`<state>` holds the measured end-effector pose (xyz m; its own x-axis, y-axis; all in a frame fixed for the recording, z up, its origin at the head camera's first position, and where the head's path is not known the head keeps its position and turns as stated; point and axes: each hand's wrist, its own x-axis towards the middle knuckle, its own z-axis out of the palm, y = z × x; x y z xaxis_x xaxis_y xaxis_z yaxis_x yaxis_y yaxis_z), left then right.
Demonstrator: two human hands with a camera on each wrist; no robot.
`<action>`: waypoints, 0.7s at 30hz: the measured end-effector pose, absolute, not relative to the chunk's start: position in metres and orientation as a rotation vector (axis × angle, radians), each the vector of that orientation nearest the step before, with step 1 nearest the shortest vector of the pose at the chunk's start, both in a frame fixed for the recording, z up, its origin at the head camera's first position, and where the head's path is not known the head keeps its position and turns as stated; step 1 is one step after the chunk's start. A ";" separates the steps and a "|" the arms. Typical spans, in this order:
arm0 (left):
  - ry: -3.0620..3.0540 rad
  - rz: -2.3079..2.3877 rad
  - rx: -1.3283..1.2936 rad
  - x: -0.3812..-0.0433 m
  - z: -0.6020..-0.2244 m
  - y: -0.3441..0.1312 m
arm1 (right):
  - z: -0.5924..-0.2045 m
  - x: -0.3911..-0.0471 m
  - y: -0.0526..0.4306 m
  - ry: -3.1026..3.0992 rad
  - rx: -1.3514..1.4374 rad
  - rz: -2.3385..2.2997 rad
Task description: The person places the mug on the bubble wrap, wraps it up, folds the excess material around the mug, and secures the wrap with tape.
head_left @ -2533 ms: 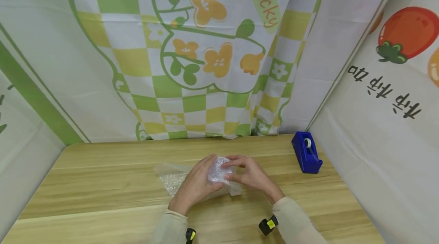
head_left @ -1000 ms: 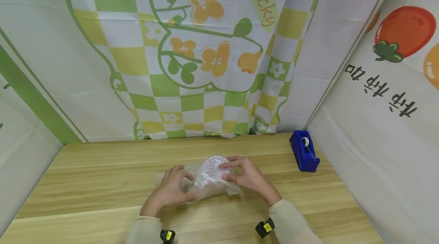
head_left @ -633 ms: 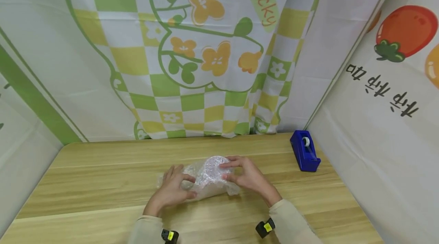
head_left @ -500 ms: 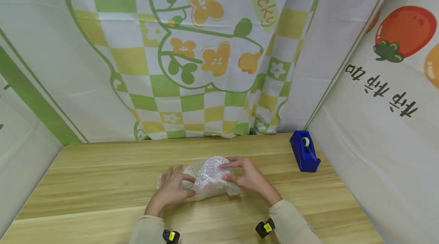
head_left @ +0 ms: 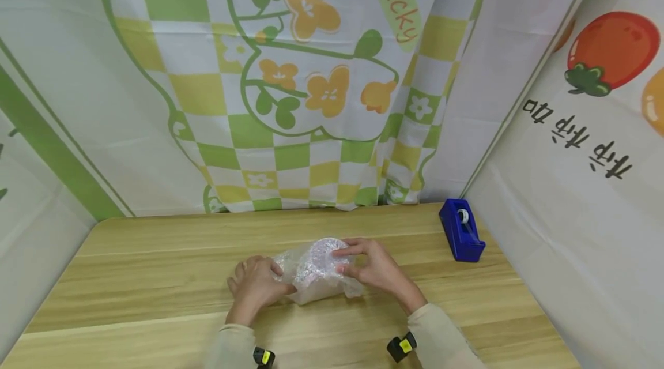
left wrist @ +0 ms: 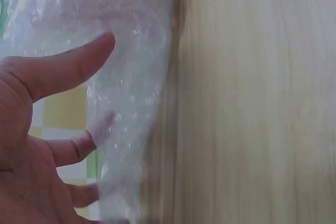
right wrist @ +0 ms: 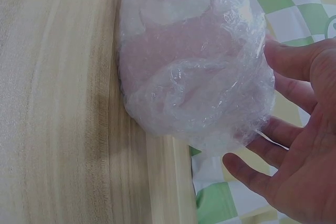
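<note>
A rounded pinkish item wrapped in clear bubble wrap (head_left: 320, 262) stands on the wooden table; what is inside cannot be made out. My right hand (head_left: 376, 265) holds it from the right, thumb and fingers spread around its upper side, as the right wrist view also shows on the wrapped item (right wrist: 184, 61). On the left, my left hand (head_left: 256, 285) grips the loose end of the bubble wrap (left wrist: 131, 93). Its thumb lies on the near side of the film, and some fingers show through from behind.
A blue tape dispenser (head_left: 461, 230) with a roll of clear tape stands at the table's back right. A green and yellow checked curtain (head_left: 321, 155) hangs behind the table (head_left: 155, 277), and printed fabric walls rise at both sides.
My left hand has let go of the wrapped item and moved left to the loose bubble wrap end, lately curling further around it. My right hand stays in about the same place.
</note>
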<state>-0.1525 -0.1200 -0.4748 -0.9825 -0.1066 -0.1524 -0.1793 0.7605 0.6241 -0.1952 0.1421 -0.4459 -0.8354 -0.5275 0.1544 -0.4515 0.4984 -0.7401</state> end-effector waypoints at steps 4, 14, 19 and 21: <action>2.834 0.976 -0.255 -0.152 -0.476 -0.126 | -0.447 -0.195 0.142 2.631 -0.867 -1.272; 2.835 0.982 -0.313 -0.154 -0.477 -0.128 | -0.447 -0.194 0.142 2.623 -0.843 -1.271; 2.851 0.952 -0.300 -0.155 -0.477 -0.127 | -0.446 -0.194 0.142 2.618 -0.843 -1.287; 2.866 0.946 -0.285 -0.155 -0.477 -0.127 | -0.446 -0.195 0.142 2.617 -0.846 -1.289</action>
